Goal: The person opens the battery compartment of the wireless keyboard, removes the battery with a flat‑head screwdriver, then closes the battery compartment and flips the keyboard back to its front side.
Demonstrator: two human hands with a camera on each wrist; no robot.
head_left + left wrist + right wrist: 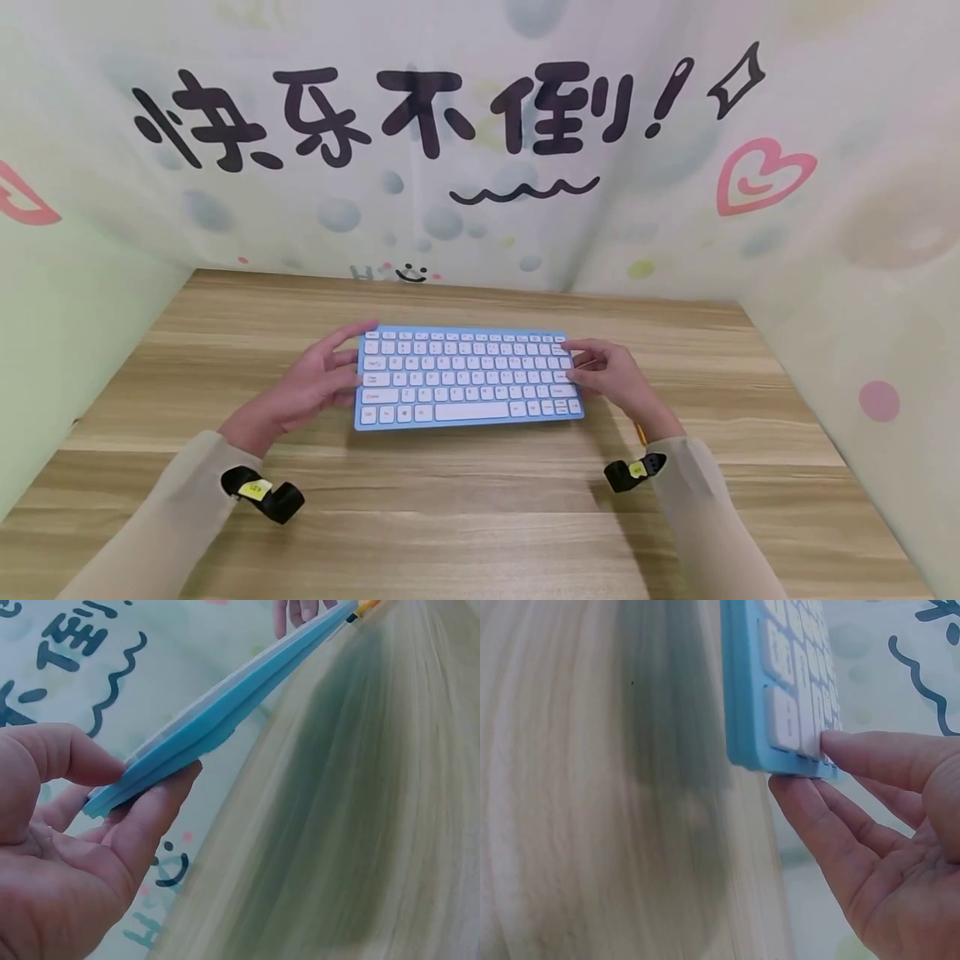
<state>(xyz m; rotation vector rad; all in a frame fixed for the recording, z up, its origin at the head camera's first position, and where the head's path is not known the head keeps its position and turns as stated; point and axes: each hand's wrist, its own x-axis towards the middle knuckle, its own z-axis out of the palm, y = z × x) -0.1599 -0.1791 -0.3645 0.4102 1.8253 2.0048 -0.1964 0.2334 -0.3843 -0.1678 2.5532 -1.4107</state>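
Booth-like workspace: wood-grain table (465, 517) against a printed cloth backdrop (480, 171).

Compact keyboard (465, 375): blue body (217, 716), white keys (450, 363) in rows. Raised above table (465, 517), gripped at 9 and 3 o'clock ends. Keys facing up, spacebar (472, 412) toward 6 o'clock.

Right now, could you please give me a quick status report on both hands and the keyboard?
Left hand and right hand gripping opposite ends. Keyboard held above the table. Nothing visible in its way.
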